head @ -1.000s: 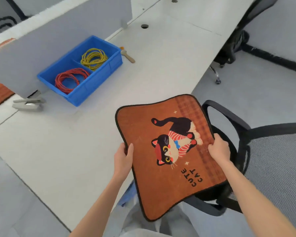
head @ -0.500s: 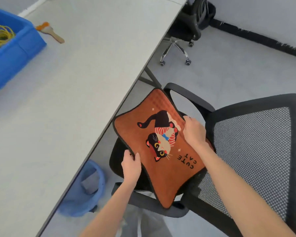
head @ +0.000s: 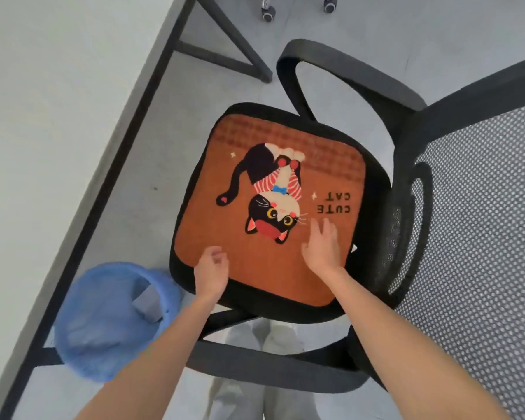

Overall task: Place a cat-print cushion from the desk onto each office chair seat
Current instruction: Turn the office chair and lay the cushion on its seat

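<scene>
A single head-worn camera looked almost straight down from just above the chair seat, close enough that both forearms ran in from the bottom edge. The desk filled the left side and the mesh backrest the right.

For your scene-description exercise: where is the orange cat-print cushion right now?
In the head view, the orange cat-print cushion lies flat on the black office chair seat, centre frame, between the grey desk edge and the mesh backrest.
</scene>
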Available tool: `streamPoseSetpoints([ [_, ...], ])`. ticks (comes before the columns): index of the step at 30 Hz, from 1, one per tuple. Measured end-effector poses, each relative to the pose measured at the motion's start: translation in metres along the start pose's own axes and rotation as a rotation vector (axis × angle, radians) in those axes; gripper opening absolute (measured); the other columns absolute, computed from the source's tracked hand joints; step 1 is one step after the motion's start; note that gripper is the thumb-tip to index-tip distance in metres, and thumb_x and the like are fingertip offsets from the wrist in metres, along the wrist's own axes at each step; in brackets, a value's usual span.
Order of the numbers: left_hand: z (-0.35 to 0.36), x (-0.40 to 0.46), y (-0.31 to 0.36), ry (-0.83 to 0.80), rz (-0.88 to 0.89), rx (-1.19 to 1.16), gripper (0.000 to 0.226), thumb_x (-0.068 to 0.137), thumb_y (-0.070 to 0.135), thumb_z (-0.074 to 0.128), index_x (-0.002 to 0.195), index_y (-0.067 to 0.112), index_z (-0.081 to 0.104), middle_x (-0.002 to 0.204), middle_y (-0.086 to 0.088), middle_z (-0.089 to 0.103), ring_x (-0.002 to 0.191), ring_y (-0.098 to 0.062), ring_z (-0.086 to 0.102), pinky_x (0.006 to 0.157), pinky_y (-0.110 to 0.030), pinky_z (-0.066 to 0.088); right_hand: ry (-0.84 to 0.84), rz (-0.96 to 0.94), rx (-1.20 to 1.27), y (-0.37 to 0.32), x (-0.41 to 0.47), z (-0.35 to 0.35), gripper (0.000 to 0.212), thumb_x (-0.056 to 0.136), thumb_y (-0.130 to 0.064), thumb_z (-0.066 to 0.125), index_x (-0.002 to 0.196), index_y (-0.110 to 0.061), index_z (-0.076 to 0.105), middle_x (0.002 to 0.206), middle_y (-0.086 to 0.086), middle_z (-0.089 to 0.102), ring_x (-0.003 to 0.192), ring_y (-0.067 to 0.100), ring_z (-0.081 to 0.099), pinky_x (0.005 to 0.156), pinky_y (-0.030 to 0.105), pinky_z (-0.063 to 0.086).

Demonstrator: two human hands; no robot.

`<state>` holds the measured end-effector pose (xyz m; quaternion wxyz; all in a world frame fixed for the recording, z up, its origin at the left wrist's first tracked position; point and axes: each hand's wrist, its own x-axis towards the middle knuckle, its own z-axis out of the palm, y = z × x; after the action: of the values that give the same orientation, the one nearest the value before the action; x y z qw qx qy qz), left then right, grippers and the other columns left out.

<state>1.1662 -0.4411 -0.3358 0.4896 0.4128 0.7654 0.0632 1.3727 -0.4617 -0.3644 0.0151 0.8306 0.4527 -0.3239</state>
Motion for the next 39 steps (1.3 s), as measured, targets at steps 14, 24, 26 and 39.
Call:
streamPoseSetpoints([
  [14, -0.007, 0.126, 0.040, 0.073, 0.126, 0.383, 0.070, 0.090, 0.023, 0.050, 0.145, 0.005, 0.010, 0.153, -0.018, 0.021, 0.141, -0.035, 0.022, 0.113, -0.051, 0.027, 0.171, 0.551, 0.230, 0.013, 0.022, 0.010, 0.094, 0.081, -0.028, 0.066, 0.145, -0.003, 0.002, 0.154, 0.019, 0.009, 0.139, 0.037, 0.013, 0.111, 0.049, 0.026],
  [24, -0.014, 0.108, 0.062, 0.310, 0.194, 0.166, 0.037, 0.095, 0.030, 0.042, 0.123, 0.008, 0.049, 0.121, -0.020, 0.056, 0.112, -0.035, 0.052, 0.082, -0.036, 0.041, 0.484, 0.428, 0.237, -0.004, 0.029, -0.028, 0.037, 0.090, -0.004, 0.046, 0.126, -0.006, 0.046, 0.122, 0.015, 0.050, 0.107, 0.032, 0.053, 0.074, 0.039, 0.044],
  [26, -0.013, 0.086, 0.064, 0.350, 0.214, 0.047, 0.030, 0.095, 0.024, 0.042, 0.113, 0.005, 0.055, 0.112, -0.015, 0.061, 0.103, -0.029, 0.057, 0.078, -0.031, 0.038, 0.523, 0.291, 0.219, -0.020, 0.027, -0.047, 0.035, 0.091, -0.005, 0.044, 0.125, -0.010, 0.049, 0.123, 0.011, 0.055, 0.107, 0.031, 0.055, 0.075, 0.040, 0.045],
  [39, 0.034, -0.022, -0.002, -0.291, -0.167, -0.103, 0.018, 0.088, 0.016, 0.054, 0.071, 0.011, 0.061, 0.076, -0.003, 0.071, 0.063, -0.011, 0.067, 0.059, -0.023, 0.050, 0.451, -0.365, 0.036, -0.084, 0.073, -0.127, 0.055, 0.081, 0.009, 0.050, 0.133, -0.008, 0.043, 0.134, 0.014, 0.050, 0.125, 0.029, 0.043, 0.109, 0.039, 0.031],
])
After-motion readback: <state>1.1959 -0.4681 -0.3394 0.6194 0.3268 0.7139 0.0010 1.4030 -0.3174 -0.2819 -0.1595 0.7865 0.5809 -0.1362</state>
